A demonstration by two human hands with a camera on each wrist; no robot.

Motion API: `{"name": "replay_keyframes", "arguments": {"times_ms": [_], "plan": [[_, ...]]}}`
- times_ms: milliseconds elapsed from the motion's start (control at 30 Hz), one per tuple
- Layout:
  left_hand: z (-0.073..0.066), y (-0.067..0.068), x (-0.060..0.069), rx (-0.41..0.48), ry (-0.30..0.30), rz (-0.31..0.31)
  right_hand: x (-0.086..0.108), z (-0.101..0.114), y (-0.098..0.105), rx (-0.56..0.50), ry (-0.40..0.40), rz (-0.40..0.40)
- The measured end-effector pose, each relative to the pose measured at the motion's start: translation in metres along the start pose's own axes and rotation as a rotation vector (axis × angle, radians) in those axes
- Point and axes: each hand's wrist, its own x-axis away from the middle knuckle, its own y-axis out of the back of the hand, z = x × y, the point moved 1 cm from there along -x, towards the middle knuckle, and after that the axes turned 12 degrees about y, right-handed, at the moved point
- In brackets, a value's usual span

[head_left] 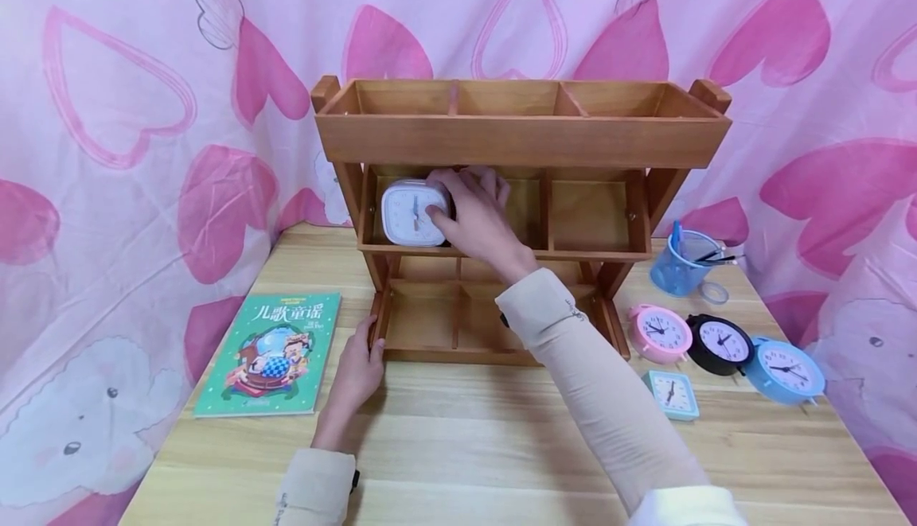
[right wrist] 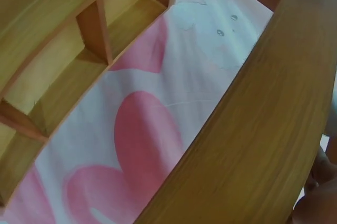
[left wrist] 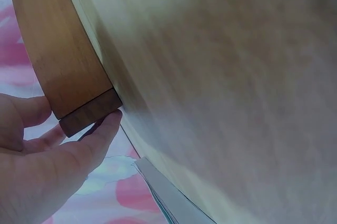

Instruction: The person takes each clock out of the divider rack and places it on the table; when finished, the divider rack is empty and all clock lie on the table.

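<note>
A white square alarm clock (head_left: pixel 414 212) sits in the left compartment of the middle tier of a brown wooden rack (head_left: pixel 523 140). My right hand (head_left: pixel 476 212) grips the clock's right side, thumb on its face; the other fingers are partly hidden behind it. In the right wrist view only a bit of that hand (right wrist: pixel 318 192) shows, past a wooden board (right wrist: pixel 247 113). At the rack's lower left corner, my left hand (head_left: pixel 358 375) holds the frame end. The left wrist view shows its fingers (left wrist: pixel 100 134) and thumb around the wooden end (left wrist: pixel 89 110).
Right of the rack stand a pink clock (head_left: pixel 661 333), a black clock (head_left: pixel 719 343), a blue clock (head_left: pixel 786 369) and a small teal square clock (head_left: pixel 672 395). Behind them are a blue mesh pen cup (head_left: pixel 677 267) and a tape roll (head_left: pixel 714 293). A green book (head_left: pixel 272 355) lies left.
</note>
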Motion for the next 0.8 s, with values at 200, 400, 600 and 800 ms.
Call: {"name": "replay_keyframes", "arguments": {"times_ms": [200,400,600,800], "plan": [[0.001,0.001,0.001,0.012,0.015,0.005,0.005,-0.004,0.0,-0.19,-0.053,-0.092],[0.0,0.001,0.0,0.013,0.009,0.013,0.016,0.005,0.006,-0.538,-0.041,-0.349],[0.0,0.002,0.0,0.025,0.01,0.022,0.05,0.009,0.033,-0.823,0.033,-0.48],[-0.002,0.003,0.001,0.018,0.029,0.03,0.117,-0.014,0.059,-0.822,-0.061,-0.546]]}}
